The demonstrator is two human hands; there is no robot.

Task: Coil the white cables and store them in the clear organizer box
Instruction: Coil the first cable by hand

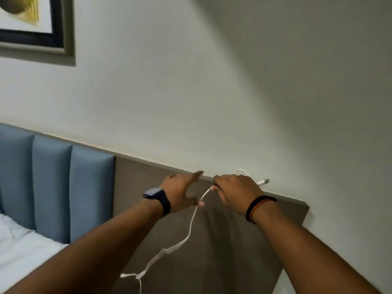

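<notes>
My right hand [236, 192] is closed around a white cable [192, 221] held up in front of the wall. A small loop and a USB plug [264, 182] stick out past its knuckles on the right. From the fist the cable runs down and left, kinked, to the bottom edge of the view. My left hand [182, 193], with a dark watch on the wrist, is spread beside it; its thumb tip touches the hanging cable while the fingers point up and right. The clear organizer box is not in view.
A brown padded wall panel [233, 251] is behind the hands, with a blue upholstered headboard [51, 187] to its left. White bedding [19, 251] lies at the lower left. A framed picture [36, 24] hangs at the upper left on the pale wall.
</notes>
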